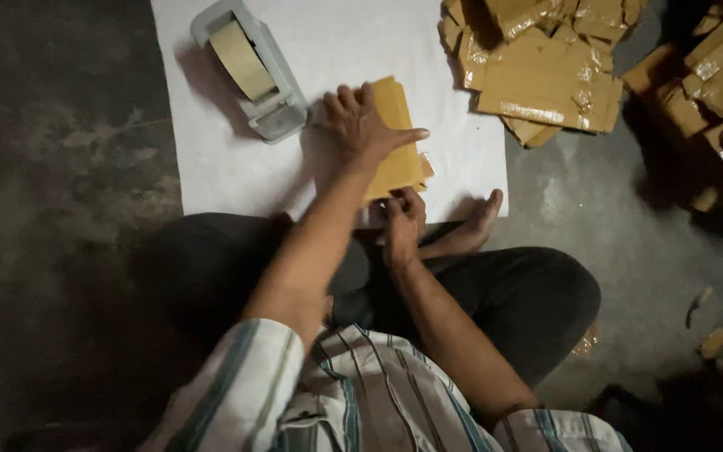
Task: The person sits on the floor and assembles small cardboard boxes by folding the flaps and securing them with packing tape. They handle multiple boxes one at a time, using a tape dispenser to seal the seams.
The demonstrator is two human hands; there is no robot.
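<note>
Packet under two hands on a white sheet

Packet [395, 138]: one flat tan parcel lies on the white sheet [345, 50], just ahead of the person's crossed legs. The left hand [361, 125] presses on it, its grip spread flat. The right hand [402, 222] pinches the packet's near edge. One grey tape dispenser [253, 71] with one tan roll stands left of it. Two heaps of taped tan packets [546, 71] lie right, on the dark concrete floor [60, 167].

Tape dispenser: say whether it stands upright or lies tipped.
Upright: the tape dispenser sits on its base on the white sheet, roll on edge.
</note>
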